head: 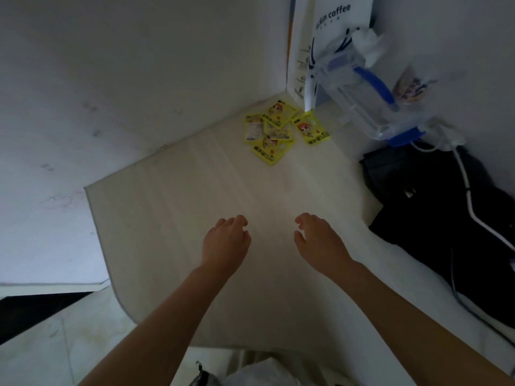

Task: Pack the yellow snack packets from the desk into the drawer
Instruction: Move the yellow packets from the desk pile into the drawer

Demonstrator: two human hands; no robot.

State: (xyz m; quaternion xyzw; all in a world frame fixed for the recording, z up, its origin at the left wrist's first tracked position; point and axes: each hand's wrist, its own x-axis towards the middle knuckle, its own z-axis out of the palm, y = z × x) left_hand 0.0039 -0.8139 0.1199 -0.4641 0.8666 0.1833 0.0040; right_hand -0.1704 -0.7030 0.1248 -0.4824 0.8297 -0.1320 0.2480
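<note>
Over the desk (195, 190), both hands — left (227, 239), right (317, 238) — hover empty, fingers loosely curled.

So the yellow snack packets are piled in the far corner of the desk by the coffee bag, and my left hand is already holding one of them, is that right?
Not quite. The yellow snack packets do lie in the far corner of the desk by the coffee bag, but the left hand holds nothing; it hovers empty over the near part of the desk, well short of the pile. The head view shows it.

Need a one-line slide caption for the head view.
Both empty hands, left and right, hover over the desk; yellow snack packets untouched.
</note>
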